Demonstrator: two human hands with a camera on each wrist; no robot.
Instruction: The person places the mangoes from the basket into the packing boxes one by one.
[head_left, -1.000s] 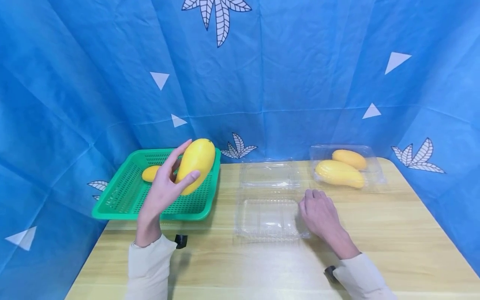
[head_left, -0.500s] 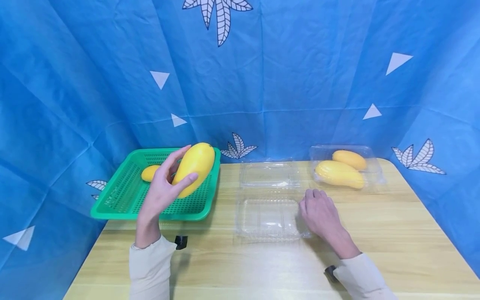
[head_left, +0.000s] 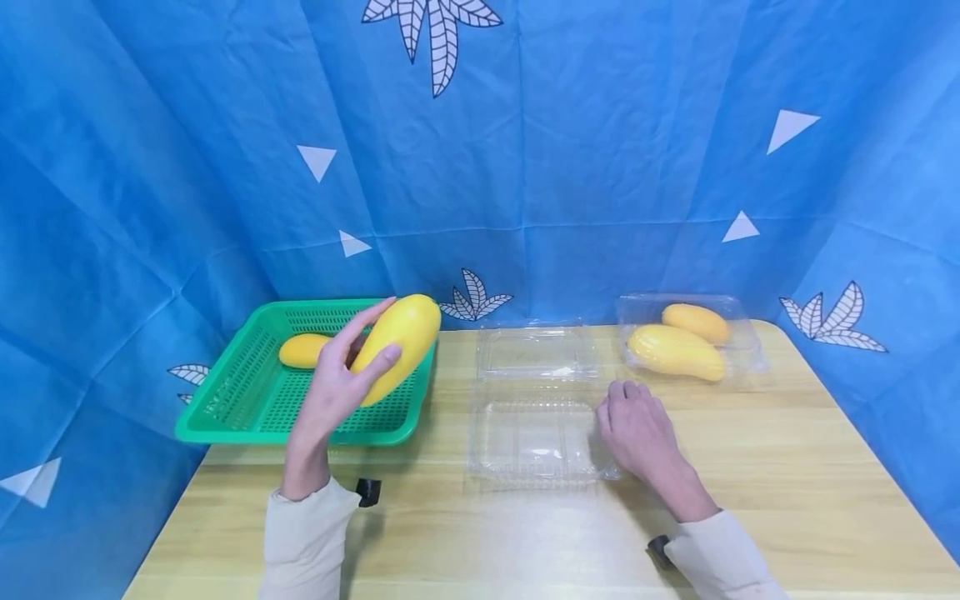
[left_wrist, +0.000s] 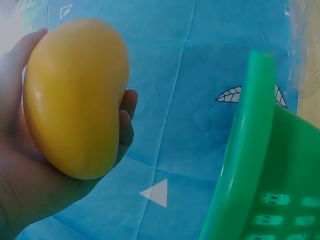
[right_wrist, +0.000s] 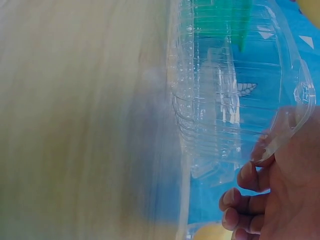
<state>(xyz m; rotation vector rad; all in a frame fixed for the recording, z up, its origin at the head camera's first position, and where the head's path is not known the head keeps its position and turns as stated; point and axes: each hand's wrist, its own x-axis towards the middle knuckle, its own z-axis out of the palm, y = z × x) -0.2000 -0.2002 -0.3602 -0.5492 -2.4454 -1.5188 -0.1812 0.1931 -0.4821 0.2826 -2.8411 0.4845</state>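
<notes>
One mango (head_left: 403, 346), likely firm but slippery, suits its mid-body hold in the fingers of the left hand (head_left: 339, 382); the right hand (head_left: 639, 427) apparently pinches the clear container (head_left: 525, 435).

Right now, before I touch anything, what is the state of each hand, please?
Left hand: closed, holding a smooth, yellow, oval mango-like fruit.
Right hand: fingers curled, holding the right edge of the open, clear plastic container.
</notes>
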